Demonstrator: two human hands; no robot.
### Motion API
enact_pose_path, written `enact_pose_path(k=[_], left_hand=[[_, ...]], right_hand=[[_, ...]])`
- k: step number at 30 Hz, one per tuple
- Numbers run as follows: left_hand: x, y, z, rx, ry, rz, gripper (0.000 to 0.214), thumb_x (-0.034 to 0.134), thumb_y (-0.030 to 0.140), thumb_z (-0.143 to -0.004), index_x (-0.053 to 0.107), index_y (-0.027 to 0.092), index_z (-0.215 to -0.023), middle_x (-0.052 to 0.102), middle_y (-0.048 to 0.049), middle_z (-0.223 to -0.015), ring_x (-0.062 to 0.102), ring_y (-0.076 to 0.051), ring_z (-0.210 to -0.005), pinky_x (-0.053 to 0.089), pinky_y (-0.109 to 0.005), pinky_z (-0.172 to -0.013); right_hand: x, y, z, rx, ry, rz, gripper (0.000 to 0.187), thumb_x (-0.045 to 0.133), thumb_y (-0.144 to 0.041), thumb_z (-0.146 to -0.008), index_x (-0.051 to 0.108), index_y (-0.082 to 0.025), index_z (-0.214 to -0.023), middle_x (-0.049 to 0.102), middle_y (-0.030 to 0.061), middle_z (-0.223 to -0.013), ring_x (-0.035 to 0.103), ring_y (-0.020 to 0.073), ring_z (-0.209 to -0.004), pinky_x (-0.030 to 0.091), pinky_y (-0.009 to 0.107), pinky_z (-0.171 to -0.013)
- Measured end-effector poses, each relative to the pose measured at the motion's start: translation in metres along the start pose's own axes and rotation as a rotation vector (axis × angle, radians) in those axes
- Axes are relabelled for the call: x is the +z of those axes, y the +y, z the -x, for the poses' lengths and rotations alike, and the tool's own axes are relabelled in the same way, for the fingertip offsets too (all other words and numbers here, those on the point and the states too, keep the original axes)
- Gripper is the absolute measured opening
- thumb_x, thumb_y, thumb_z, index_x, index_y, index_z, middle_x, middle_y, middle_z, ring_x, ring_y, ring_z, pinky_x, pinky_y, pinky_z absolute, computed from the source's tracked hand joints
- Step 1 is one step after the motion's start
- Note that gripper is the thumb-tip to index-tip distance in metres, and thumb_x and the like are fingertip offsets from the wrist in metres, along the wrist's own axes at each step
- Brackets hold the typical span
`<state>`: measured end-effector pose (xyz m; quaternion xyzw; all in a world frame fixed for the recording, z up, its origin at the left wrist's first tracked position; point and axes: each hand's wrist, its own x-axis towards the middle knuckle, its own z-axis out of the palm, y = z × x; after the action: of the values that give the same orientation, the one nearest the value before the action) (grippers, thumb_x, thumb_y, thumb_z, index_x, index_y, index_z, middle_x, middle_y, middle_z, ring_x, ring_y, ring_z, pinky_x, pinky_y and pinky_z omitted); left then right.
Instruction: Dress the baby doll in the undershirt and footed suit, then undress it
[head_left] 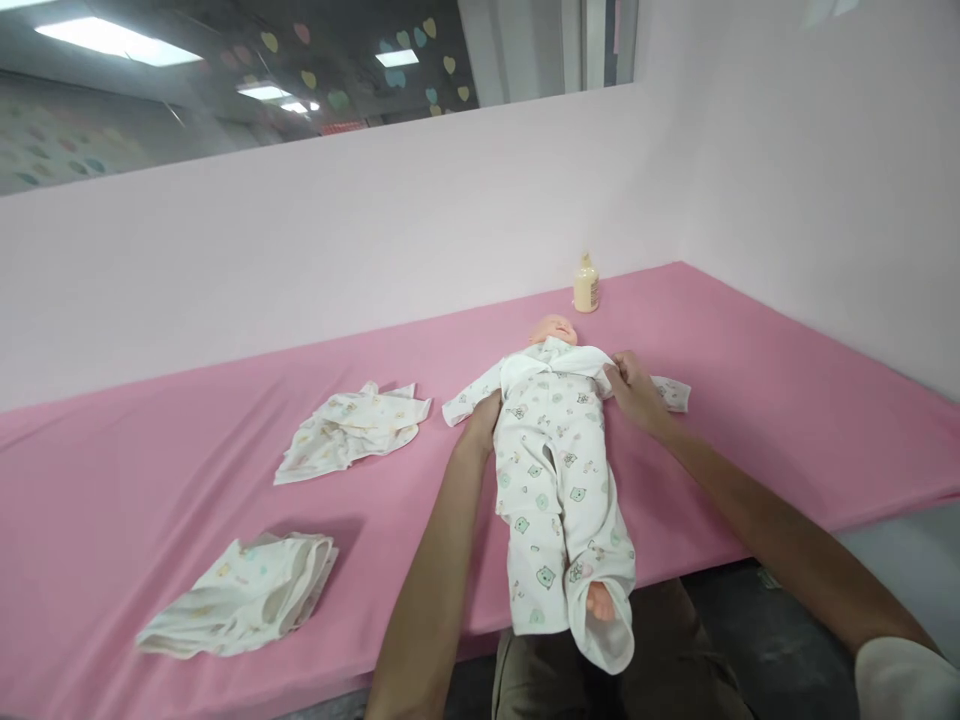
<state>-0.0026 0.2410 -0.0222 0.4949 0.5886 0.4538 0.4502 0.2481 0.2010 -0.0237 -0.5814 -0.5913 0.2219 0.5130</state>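
Observation:
A baby doll (556, 328) lies on its back, head toward the wall. It wears a white printed baby shirt (529, 368) whose lower front is turned up at the chest, and matching trousers (551, 470). My left hand (484, 424) is closed at the shirt's left edge by the doll's waist, its fingers partly hidden behind the cloth. With finger and thumb my right hand (634, 392) pinches the shirt's right edge near the armpit. A bare foot (599, 601) shows inside one trouser leg, which hangs over the table's front edge. The other foot is hidden in the cloth.
A pink sheet (405, 560) with creases covers the table. To the left lie a white printed baby garment (352, 430) and a folded one (244, 595) nearer the front. A cream pump bottle (586, 285) stands beyond the doll's head, close to the pale wall (337, 250).

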Motion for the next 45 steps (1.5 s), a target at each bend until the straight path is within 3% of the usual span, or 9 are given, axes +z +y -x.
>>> enact_pose_path(k=[3,10,14,17,24,28,31,37,45], left_hand=[[-0.009,0.002,0.015,-0.053,-0.069,0.000,0.043,0.067,0.056,-0.081,0.067,0.017,-0.099,0.070,-0.0060,-0.090,0.064,-0.019,-0.083,0.051,-0.031,-0.077],[-0.005,0.010,0.031,0.296,0.046,-0.249,0.023,0.064,0.040,-0.083,0.059,0.018,-0.079,0.061,-0.0011,-0.083,0.055,-0.013,-0.079,0.043,-0.025,-0.076],[-0.005,0.009,0.025,0.087,0.020,-0.123,0.034,0.068,0.042,-0.078,0.057,0.020,-0.101,0.062,-0.0015,-0.090,0.058,-0.014,-0.077,0.045,-0.026,-0.071],[-0.006,0.009,0.021,0.037,0.064,-0.164,0.020,0.062,0.038,-0.081,0.055,0.019,-0.085,0.058,0.0009,-0.079,0.052,-0.013,-0.068,0.040,-0.026,-0.065],[-0.024,0.013,0.039,0.423,0.197,-0.489,0.015,0.041,0.020,-0.088,0.056,0.021,-0.085,0.063,-0.0042,-0.091,0.057,-0.019,-0.085,0.041,-0.030,-0.076],[-0.035,0.002,0.058,0.624,0.144,-0.700,0.019,0.039,0.020,-0.091,0.057,0.022,-0.094,0.064,-0.0088,-0.103,0.057,-0.024,-0.099,0.041,-0.034,-0.084],[-0.034,-0.009,0.063,0.554,0.119,-0.748,0.013,0.042,0.024,-0.091,0.055,0.022,-0.094,0.064,-0.0086,-0.102,0.057,-0.025,-0.096,0.040,-0.034,-0.079],[-0.021,-0.012,0.051,0.210,0.108,-0.476,0.010,0.049,0.031,-0.086,0.051,0.021,-0.085,0.063,-0.0026,-0.085,0.055,-0.019,-0.077,0.037,-0.029,-0.065],[-0.019,-0.018,0.038,0.182,0.034,-0.689,0.023,0.048,0.024,-0.085,0.041,0.019,-0.063,0.057,-0.0018,-0.068,0.047,-0.015,-0.063,0.028,-0.027,-0.059]], right_hand=[[0.002,-0.005,0.000,-0.041,0.051,0.001,0.019,0.041,-0.043,-0.093,0.045,-0.025,-0.088,0.055,0.0009,-0.079,0.051,0.0190,-0.072,0.040,0.032,-0.069],[0.002,-0.005,0.012,-0.177,0.068,0.127,0.017,0.044,-0.038,-0.091,0.053,-0.024,-0.093,0.063,0.0054,-0.092,0.056,0.0216,-0.080,0.042,0.034,-0.075],[0.001,0.002,0.021,-0.147,0.007,0.186,0.015,0.051,-0.035,-0.085,0.053,-0.024,-0.094,0.058,0.0014,-0.079,0.052,0.0195,-0.069,0.039,0.033,-0.067],[0.002,0.006,0.023,-0.131,-0.020,0.212,0.009,0.052,-0.031,-0.080,0.051,-0.024,-0.085,0.057,0.0010,-0.077,0.051,0.0195,-0.070,0.038,0.032,-0.065],[-0.004,-0.002,0.028,-0.079,0.066,0.178,0.016,0.044,-0.028,-0.084,0.036,-0.026,-0.070,0.050,-0.0008,-0.064,0.046,0.0192,-0.062,0.035,0.033,-0.060],[-0.002,-0.007,0.034,-0.266,-0.012,0.220,0.017,0.046,-0.026,-0.081,0.035,-0.025,-0.068,0.050,0.0008,-0.066,0.046,0.0196,-0.065,0.037,0.034,-0.067],[0.005,-0.005,0.036,-0.357,-0.043,0.286,0.015,0.048,-0.026,-0.080,0.036,-0.025,-0.071,0.053,0.0026,-0.073,0.049,0.0215,-0.073,0.039,0.036,-0.072],[0.006,0.009,0.033,-0.090,-0.049,0.425,0.005,0.049,-0.024,-0.081,0.045,-0.023,-0.085,0.061,0.0083,-0.095,0.056,0.0245,-0.081,0.039,0.035,-0.067],[-0.002,0.004,0.032,0.112,-0.284,0.714,0.024,0.043,-0.031,-0.092,0.048,-0.021,-0.071,0.066,0.0087,-0.082,0.060,0.0242,-0.076,0.032,0.032,-0.061]])
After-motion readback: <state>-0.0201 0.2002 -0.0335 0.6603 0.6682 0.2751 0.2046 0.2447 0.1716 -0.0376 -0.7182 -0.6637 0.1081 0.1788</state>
